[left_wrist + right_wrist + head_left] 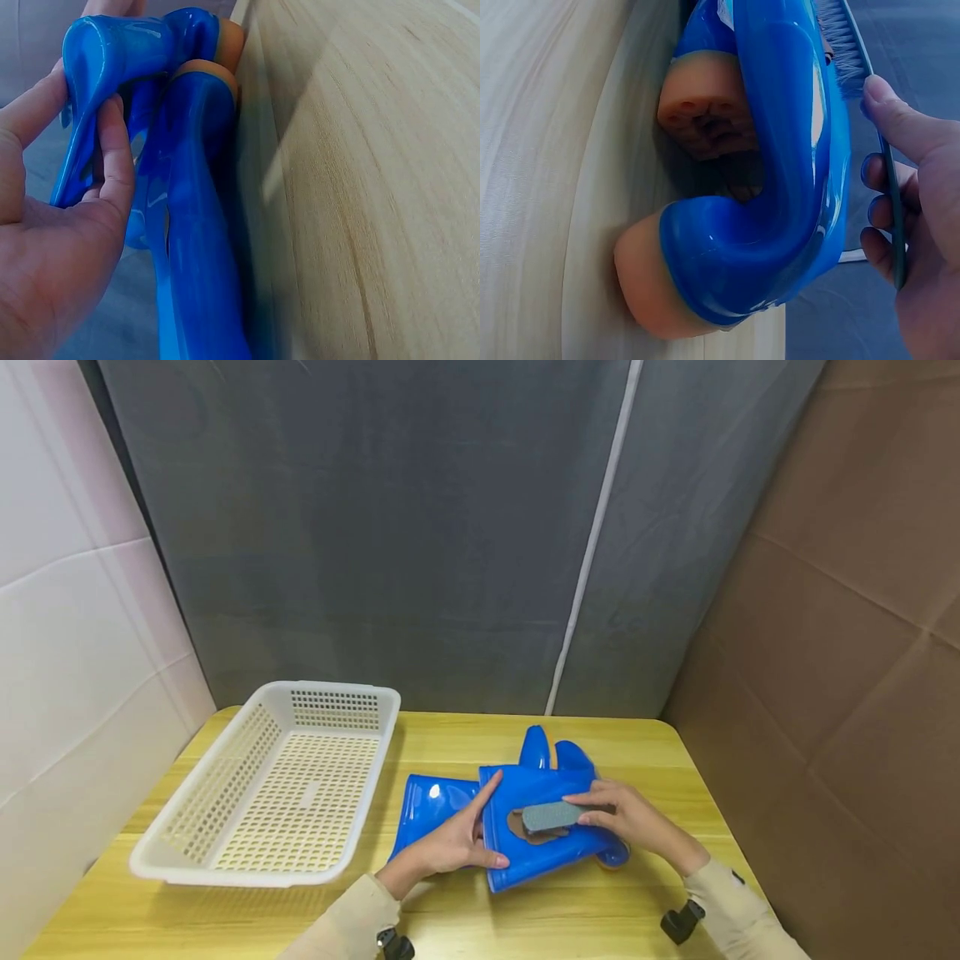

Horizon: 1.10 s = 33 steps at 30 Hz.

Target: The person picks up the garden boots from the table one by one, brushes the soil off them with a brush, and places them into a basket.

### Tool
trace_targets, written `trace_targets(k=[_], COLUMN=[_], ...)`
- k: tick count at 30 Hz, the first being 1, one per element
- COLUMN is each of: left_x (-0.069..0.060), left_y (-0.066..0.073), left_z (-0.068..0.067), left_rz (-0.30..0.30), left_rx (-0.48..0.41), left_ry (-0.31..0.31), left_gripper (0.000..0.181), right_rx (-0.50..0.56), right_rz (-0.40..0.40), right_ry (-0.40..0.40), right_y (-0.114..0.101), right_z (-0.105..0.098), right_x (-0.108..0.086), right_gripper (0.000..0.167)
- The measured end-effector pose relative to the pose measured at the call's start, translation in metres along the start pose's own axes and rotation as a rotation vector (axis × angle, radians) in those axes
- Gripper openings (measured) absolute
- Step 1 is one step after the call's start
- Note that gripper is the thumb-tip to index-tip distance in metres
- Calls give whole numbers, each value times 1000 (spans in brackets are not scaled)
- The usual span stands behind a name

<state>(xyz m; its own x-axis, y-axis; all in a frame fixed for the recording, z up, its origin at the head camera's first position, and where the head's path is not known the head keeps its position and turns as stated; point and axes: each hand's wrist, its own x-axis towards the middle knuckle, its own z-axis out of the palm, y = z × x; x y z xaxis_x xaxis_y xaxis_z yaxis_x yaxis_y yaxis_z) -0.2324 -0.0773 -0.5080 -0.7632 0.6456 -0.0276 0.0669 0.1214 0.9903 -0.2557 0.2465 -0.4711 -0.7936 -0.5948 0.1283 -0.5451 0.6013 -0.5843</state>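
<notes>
Two glossy blue rain boots with orange soles lie on the table. My left hand [457, 839] holds the upper boot [517, 864] by the rim of its shaft, with the thumb outside and fingers inside the opening in the left wrist view. Beneath it, the other boot [431, 810] shows its shaft to the left. A brown patch [517, 828] marks the upper boot's shaft. Over that patch is a grey-green scrub brush [553, 816], its handle pinched in my right hand [637, 817]. In the right wrist view, pale bristles [844, 52] face the boot and appear to touch it.
A white perforated plastic basket [386, 752] stands on the left of the wooden table [622, 910]. Grey fabric [375, 543] rises behind the table, with a white wall [90, 635] at left and brown fabric [840, 652] at right.
</notes>
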Motion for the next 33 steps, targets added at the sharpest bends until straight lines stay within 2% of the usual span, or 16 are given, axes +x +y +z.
trace_targets(k=[9, 20, 24, 33], left_x=[2, 2, 2, 1], left_y=[0, 0, 1, 0], left_z=[0, 2, 4, 4], left_rz=[6, 7, 1, -3], left_rx=[-20, -39, -44, -5], left_ry=[-9, -12, -12, 8], left_gripper=[116, 117, 116, 114], right_rx=[-91, -204, -199, -182], right_rz=[-18, -95, -112, -74], right_ry=[71, 151, 116, 12], right_y=[-4, -4, -3, -6], right_z=[4, 4, 6, 5], right_x=[18, 38, 39, 32], right_gripper=[35, 34, 34, 35])
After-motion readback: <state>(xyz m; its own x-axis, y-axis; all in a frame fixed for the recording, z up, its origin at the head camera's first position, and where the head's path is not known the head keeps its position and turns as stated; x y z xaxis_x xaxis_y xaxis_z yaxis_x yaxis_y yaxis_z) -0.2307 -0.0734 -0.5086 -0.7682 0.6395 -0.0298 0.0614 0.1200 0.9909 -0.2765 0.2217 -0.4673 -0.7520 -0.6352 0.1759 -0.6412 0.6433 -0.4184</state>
